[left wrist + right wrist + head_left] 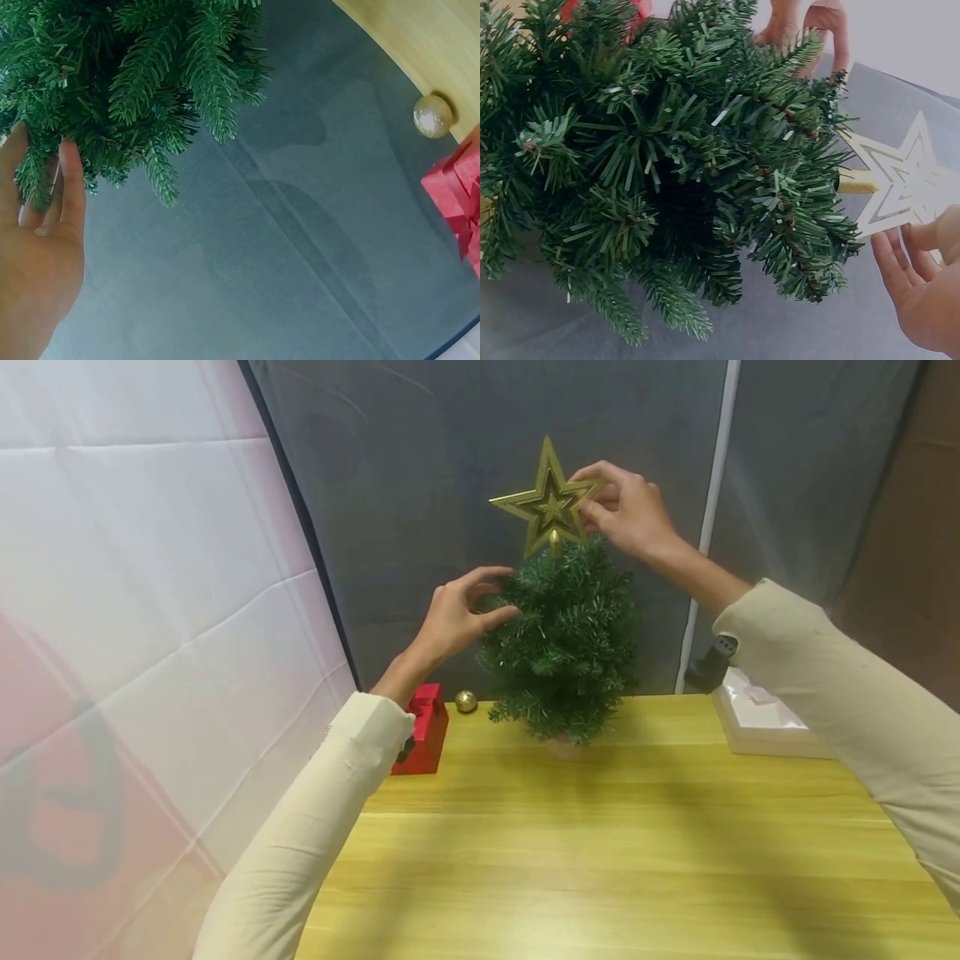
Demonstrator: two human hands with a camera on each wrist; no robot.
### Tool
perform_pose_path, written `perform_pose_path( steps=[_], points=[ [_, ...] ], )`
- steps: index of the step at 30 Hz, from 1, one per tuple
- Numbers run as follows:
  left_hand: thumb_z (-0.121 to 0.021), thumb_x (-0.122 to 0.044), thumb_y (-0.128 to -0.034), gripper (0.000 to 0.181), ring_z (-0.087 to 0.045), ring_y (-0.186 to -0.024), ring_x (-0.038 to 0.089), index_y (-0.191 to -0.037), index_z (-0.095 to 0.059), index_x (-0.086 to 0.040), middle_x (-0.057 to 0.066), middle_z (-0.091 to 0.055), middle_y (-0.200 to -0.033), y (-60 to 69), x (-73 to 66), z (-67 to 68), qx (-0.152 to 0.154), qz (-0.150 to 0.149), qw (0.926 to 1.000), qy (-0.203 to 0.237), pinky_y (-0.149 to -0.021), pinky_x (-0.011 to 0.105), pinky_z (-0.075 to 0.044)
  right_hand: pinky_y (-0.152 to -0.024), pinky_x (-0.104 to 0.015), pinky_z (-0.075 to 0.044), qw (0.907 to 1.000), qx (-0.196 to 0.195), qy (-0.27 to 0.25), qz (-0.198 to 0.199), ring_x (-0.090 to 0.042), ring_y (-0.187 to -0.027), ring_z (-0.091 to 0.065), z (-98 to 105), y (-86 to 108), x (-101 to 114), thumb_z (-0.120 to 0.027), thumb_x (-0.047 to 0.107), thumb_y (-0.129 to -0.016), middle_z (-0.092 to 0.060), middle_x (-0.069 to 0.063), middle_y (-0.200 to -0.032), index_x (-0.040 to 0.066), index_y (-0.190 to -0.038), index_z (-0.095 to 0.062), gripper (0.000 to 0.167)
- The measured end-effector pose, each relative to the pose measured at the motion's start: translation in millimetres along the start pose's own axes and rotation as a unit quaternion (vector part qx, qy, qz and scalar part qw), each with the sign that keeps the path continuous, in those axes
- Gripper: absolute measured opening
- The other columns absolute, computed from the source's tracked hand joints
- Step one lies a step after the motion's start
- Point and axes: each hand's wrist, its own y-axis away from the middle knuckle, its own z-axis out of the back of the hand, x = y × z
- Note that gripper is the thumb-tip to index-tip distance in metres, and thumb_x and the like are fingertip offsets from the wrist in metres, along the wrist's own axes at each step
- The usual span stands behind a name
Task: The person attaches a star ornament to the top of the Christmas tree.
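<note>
A small artificial Christmas tree (pixel 562 643) stands upright on the table, its pale base partly hidden under the branches. At its top is a gold star tree topper (pixel 551 503), whose short gold tube (pixel 859 181) meets the uppermost needles. My right hand (pixel 630 510) pinches one side point of the star between thumb and fingers. On the tree's left side, my left hand (pixel 459 614) is at the upper branches, thumb and fingers apart. In the left wrist view a branch tip (pixel 34 172) lies between the left hand's fingers.
A red gift box (pixel 431 731) sits left of the tree, partly behind my left sleeve. Near it is a gold glitter ball (pixel 466 701). At the right a white box (pixel 757 718) is partly covered by my right sleeve. A grey curtain (pixel 420 527) hangs behind the yellow wooden table (pixel 562 860).
</note>
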Motion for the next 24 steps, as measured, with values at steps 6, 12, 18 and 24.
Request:
perform_pose_path(
  steps=[6,12,18,24],
  points=[
    [-0.082,-0.027,-0.0925,0.058,-0.071,-0.114,0.015,-0.146,-0.061,-0.020,0.008,-0.070,-0.134,-0.3,1.7,-0.8,0.002,0.000,1.0000,0.000,-0.076,0.033,-0.055,-0.088,-0.028,-0.059,0.9998,-0.009,-0.013,0.010,-0.022,-0.103,-0.075,-1.6,2.5,-2.2,-0.060,0.007,-0.105,-0.071,-0.019,-0.127,0.011,-0.144,-0.059,0.039],
    [-0.082,-0.028,-0.0929,0.058,-0.071,-0.112,0.017,-0.146,-0.060,-0.021,0.009,-0.070,-0.133,-0.9,2.2,0.4,0.003,0.005,1.0000,-0.007,-0.080,0.036,-0.056,-0.088,-0.030,-0.060,0.9998,-0.009,-0.010,0.012,-0.021,-0.100,-0.075,-1.5,4.2,-3.5,-0.062,0.008,-0.105,-0.071,-0.019,-0.127,0.015,-0.147,-0.058,0.043],
    [-0.082,-0.029,-0.0928,0.058,-0.071,-0.109,0.023,-0.147,-0.060,-0.021,0.010,-0.070,-0.132,-3.3,1.8,1.5,0.004,0.006,0.9996,-0.026,-0.082,0.040,-0.052,-0.088,-0.030,-0.059,0.9999,-0.007,0.005,0.015,-0.022,-0.101,-0.075,2.1,6.8,-4.5,-0.063,0.011,-0.105,-0.072,-0.016,-0.127,0.018,-0.151,-0.055,0.047],
    [-0.080,-0.030,-0.0942,0.059,-0.069,-0.114,0.026,-0.148,-0.059,-0.021,0.013,-0.068,-0.136,-3.1,2.1,3.5,0.007,0.004,0.9991,-0.042,-0.087,0.043,-0.052,-0.093,-0.034,-0.058,0.9992,-0.009,0.037,0.015,-0.026,-0.113,-0.073,8.9,15.4,-8.1,-0.064,0.018,-0.105,-0.072,-0.012,-0.130,0.021,-0.154,-0.050,0.051]
  ],
)
